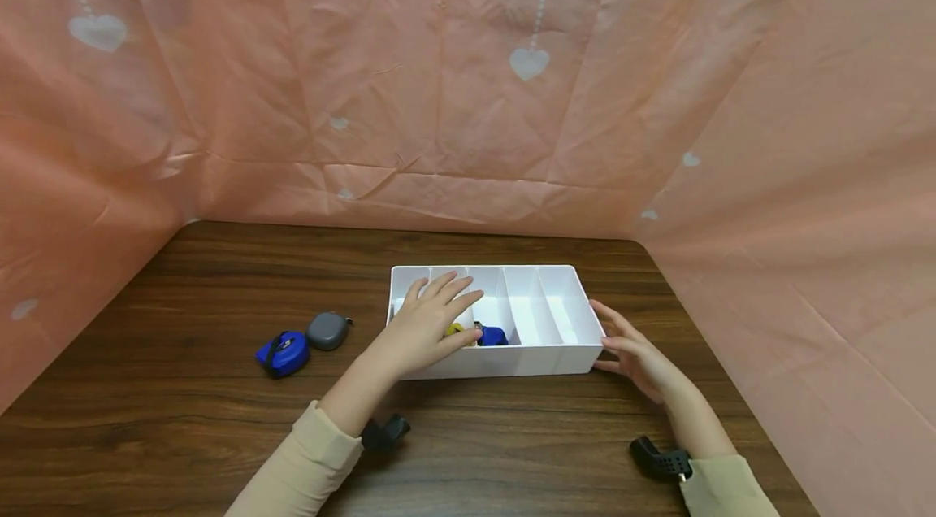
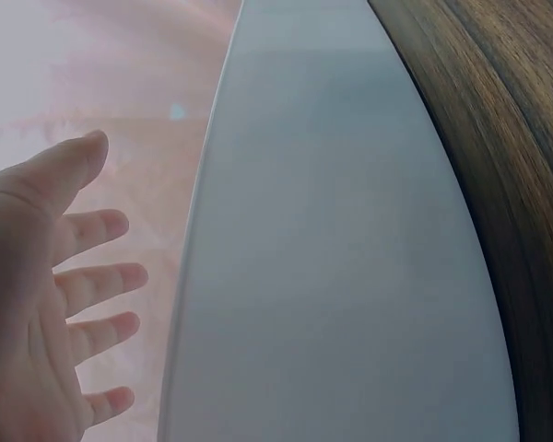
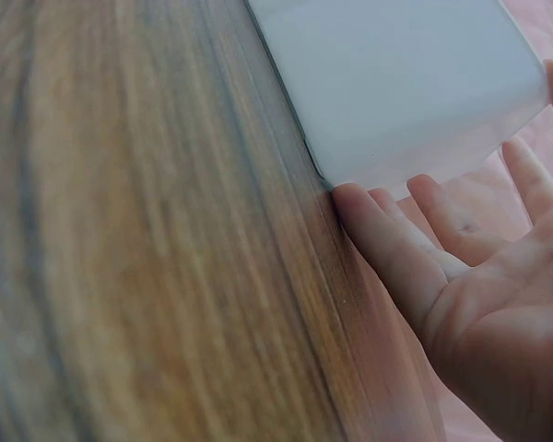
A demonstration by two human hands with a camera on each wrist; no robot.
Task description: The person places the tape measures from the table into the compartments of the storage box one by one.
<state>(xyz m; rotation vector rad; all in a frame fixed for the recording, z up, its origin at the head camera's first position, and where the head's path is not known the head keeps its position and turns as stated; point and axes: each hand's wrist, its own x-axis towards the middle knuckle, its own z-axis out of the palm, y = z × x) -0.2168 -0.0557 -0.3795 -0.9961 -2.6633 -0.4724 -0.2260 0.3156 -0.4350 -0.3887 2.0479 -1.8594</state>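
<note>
White rectangular plastic tray with upright dividers (image 1: 504, 362) sits on the dark brown wood-grain table (image 1: 219, 444), long side toward the person. Left hand (image 1: 426, 328) above the tray's left compartments, fingers spread wide, nothing seen in its grasp; left wrist view shows it beside the tray's long wall, digits apart. Right hand (image 1: 639, 356) at the tray's right end, fingers extended and parted, fingertips touching the end wall near the bottom corner. Inside the tray: a small blue object (image 1: 494, 336) near the front wall; just left of it a yellow item (image 1: 454, 329), mostly hidden by the left hand. Left of the tray, on the wood: blue rounded tape measure with black strap (image 1: 292, 351), near a dark grey rounded-square case (image 1: 327, 331). Behind: pink cloth with white hearts (image 1: 439, 94).
</note>
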